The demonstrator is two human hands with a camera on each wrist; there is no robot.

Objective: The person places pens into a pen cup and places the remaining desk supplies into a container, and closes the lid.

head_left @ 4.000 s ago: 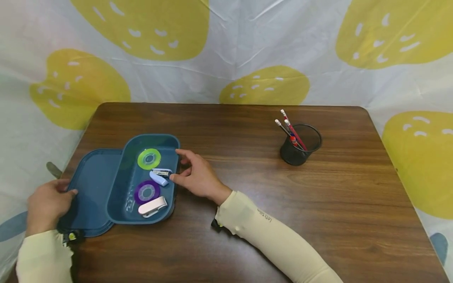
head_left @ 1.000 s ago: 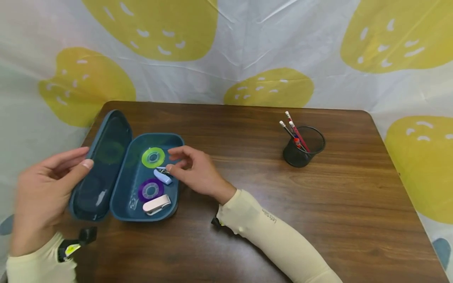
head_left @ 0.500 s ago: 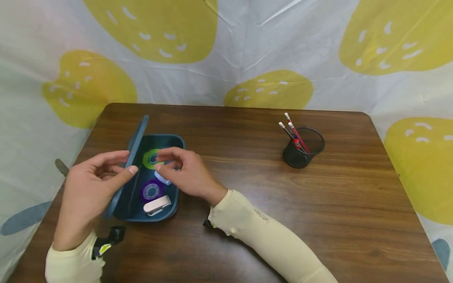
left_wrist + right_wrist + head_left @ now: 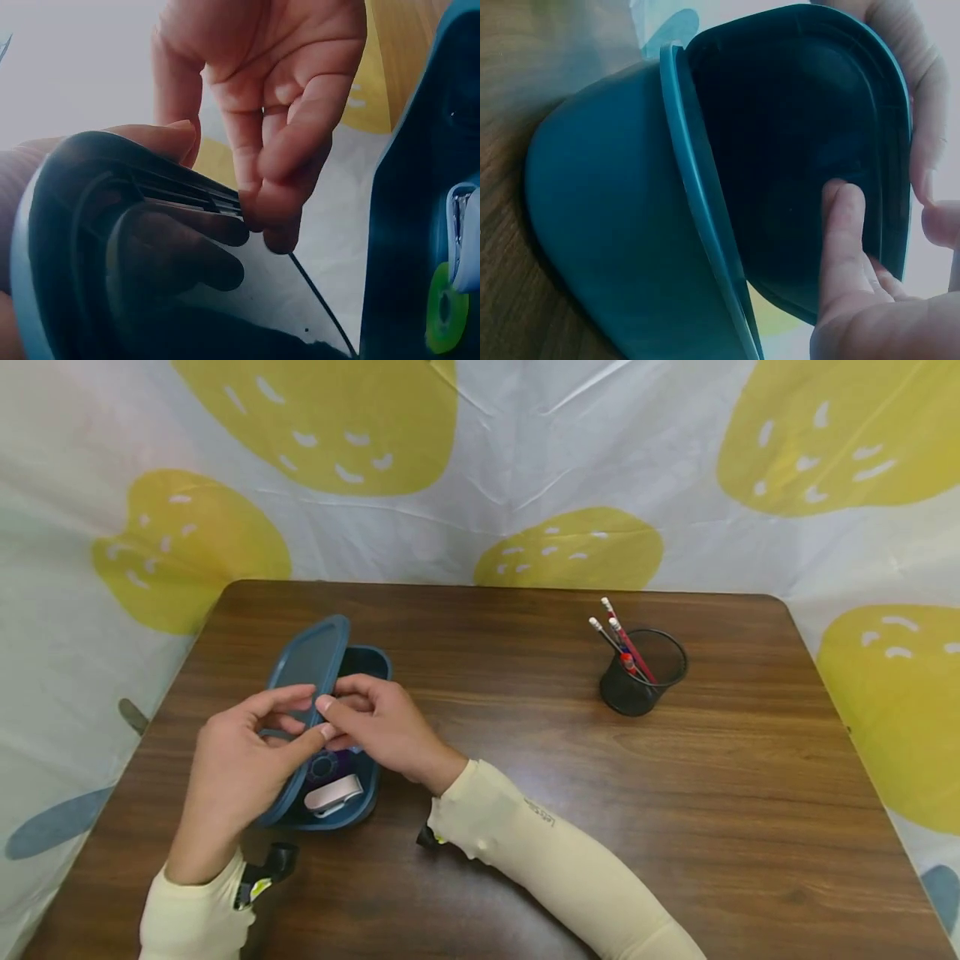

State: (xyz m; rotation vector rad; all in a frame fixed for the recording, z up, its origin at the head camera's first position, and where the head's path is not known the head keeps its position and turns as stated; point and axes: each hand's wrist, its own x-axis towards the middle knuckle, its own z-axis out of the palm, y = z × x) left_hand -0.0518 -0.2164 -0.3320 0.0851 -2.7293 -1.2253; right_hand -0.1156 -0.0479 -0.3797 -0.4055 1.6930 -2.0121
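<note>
A blue plastic box (image 4: 371,810) stands at the left of the table, its matching lid (image 4: 303,664) tilted up over it. My left hand (image 4: 243,764) pinches the lid's right edge between thumb and fingers. My right hand (image 4: 393,731) holds the same edge, its thumb on the outer face and fingers on the underside, as the right wrist view shows. Inside the box lie a pale pink stapler (image 4: 333,793) and a purple tape roll (image 4: 324,767). A light blue stapler (image 4: 469,247) and a green tape roll (image 4: 446,311) show in the left wrist view; hands and lid hide them from the head camera.
A black mesh pencil cup (image 4: 630,693) with several pencils (image 4: 633,652) stands at the back right of the brown wooden table (image 4: 712,827). A white sheet with yellow shapes (image 4: 502,443) hangs behind the table.
The left hand has lifted the lid from lying left of the box and swung it rightward over it. The right hand has shifted left from the box onto the lid's edge.
</note>
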